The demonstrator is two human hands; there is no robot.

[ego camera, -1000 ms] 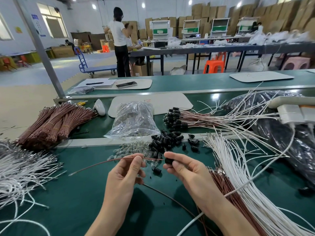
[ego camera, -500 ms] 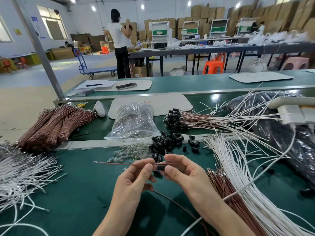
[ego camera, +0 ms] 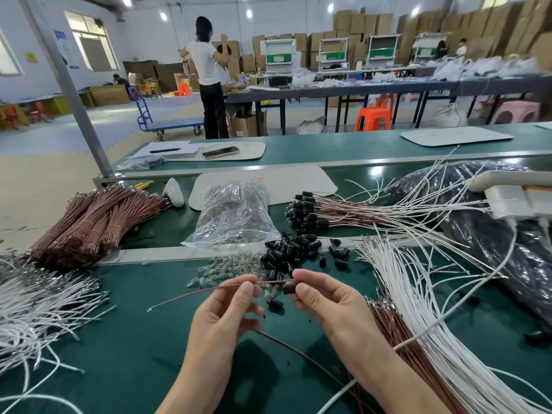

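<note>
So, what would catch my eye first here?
The two hands in the middle: the left hand pinches a thin brown wire, the right hand holds a black cap at its end. Around them lie a fan of white wires on the right and tied brown bundles at back left.

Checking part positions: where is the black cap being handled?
Head view, centre: the right hand pinches the black cap on the wire, near the loose caps.
</note>
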